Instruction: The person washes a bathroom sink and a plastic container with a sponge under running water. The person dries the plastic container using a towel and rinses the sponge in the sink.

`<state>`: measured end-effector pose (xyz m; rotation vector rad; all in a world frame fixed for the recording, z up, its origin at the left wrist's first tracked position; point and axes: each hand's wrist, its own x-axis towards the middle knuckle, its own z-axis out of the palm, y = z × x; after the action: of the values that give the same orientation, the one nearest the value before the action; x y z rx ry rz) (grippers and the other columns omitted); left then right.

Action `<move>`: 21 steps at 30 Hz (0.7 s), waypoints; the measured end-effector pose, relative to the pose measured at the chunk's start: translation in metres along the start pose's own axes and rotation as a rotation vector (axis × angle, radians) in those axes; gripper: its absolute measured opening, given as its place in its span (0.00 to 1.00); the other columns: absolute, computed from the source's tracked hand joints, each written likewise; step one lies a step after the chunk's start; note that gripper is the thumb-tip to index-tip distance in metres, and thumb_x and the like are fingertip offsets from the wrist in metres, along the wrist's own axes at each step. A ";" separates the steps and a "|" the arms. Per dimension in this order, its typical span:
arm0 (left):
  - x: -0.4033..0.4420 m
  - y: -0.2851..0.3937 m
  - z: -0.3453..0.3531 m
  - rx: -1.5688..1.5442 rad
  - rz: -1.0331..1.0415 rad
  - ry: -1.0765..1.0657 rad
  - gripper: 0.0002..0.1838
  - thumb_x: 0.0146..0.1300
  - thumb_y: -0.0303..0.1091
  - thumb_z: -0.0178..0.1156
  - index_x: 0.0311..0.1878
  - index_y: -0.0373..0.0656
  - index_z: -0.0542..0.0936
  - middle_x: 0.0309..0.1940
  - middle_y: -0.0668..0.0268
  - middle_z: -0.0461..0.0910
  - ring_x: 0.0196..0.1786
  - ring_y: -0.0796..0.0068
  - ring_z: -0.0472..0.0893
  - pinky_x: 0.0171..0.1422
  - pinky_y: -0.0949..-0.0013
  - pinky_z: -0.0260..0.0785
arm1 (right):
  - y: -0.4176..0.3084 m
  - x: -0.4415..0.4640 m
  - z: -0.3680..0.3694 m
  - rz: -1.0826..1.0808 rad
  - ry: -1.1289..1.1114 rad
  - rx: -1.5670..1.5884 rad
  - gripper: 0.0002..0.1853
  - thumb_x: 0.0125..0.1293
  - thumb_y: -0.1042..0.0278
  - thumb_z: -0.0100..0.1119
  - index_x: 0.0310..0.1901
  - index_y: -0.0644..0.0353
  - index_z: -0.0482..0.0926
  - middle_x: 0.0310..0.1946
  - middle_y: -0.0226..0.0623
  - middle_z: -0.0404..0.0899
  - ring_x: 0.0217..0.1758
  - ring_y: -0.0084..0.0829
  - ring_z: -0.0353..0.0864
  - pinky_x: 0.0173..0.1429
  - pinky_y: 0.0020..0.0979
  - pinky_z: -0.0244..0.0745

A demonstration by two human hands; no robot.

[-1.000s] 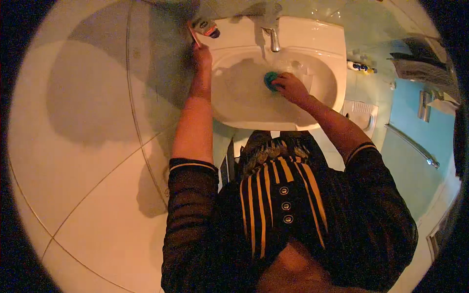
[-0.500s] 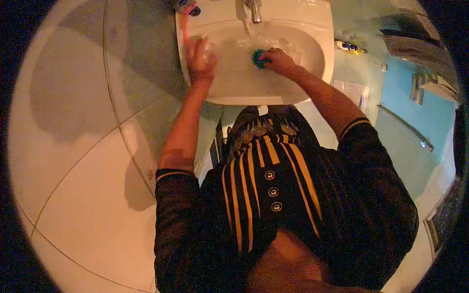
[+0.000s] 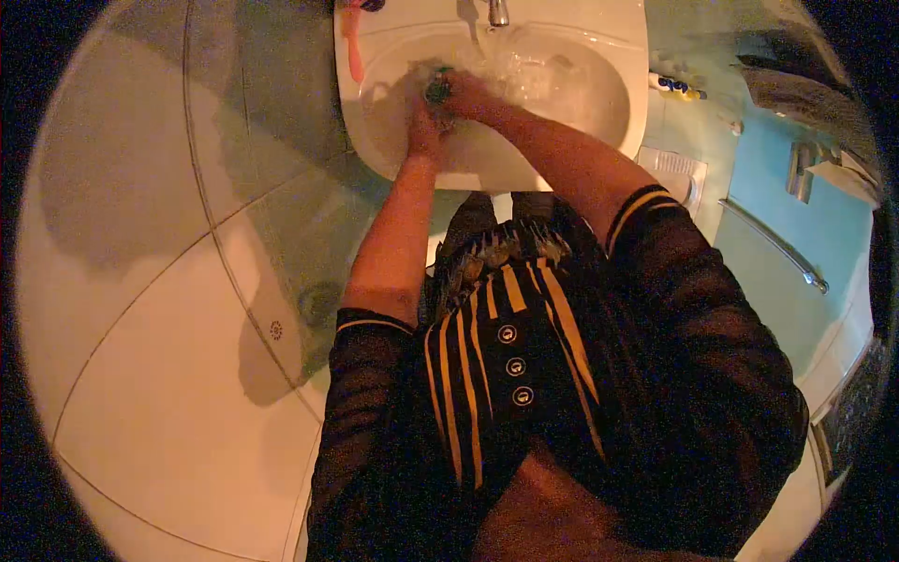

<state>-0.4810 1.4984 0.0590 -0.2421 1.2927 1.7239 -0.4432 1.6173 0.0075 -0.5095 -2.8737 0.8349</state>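
A green scrubber [image 3: 437, 89], roundish and with no clear long axis, is inside the left half of the white washbasin [image 3: 590, 17], low in the gap where the two hands meet. The right hand [image 3: 468, 98] reaches in across the bowl from the right, its fingers pointing left and closed on the scrubber's right side, so the scrubber lies straight ahead of those fingertips, touching them. The left hand [image 3: 426, 124] comes up from the near edge of the bowl, so the scrubber sits just beyond it and a little to its right. Blur and the dark mass of the scrubber blend there, so I cannot tell whether the left fingers are apart, together or pressed against it; of the two, the right is plainly the hand in contact. The metal tap [image 3: 498, 13] stands at the far side of the basin, beyond the hands and to their right, with bright ripples below it. A pink strip-like object [image 3: 353, 51] lies along the basin's left rim, apart from both hands.
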 end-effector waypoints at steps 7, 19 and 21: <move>0.070 -0.049 -0.038 0.955 0.659 0.358 0.15 0.61 0.37 0.44 0.46 0.40 0.73 0.41 0.52 0.75 0.44 0.60 0.75 0.50 0.62 0.66 | -0.012 -0.010 -0.119 -0.083 -0.758 0.149 0.18 0.51 0.62 0.51 0.44 0.57 0.74 0.42 0.44 0.76 0.45 0.43 0.75 0.52 0.41 0.67; 0.054 -0.007 -0.015 0.167 0.055 0.156 0.19 0.61 0.43 0.45 0.47 0.38 0.71 0.38 0.55 0.75 0.37 0.63 0.75 0.39 0.65 0.68 | -0.022 -0.068 -0.112 -0.104 -0.156 0.187 0.18 0.55 0.58 0.54 0.48 0.50 0.73 0.44 0.45 0.73 0.49 0.44 0.71 0.54 0.39 0.66; 0.043 0.004 -0.016 0.225 0.057 0.101 0.21 0.61 0.47 0.44 0.47 0.39 0.71 0.35 0.59 0.74 0.34 0.67 0.74 0.36 0.68 0.67 | -0.018 -0.062 -0.099 -0.053 -0.332 0.000 0.19 0.56 0.58 0.54 0.51 0.48 0.70 0.46 0.43 0.72 0.50 0.44 0.69 0.54 0.38 0.66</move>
<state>-0.5126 1.5089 0.0276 -0.1646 1.5679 1.6138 -0.3710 1.6311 0.1005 -0.3185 -3.1676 0.9961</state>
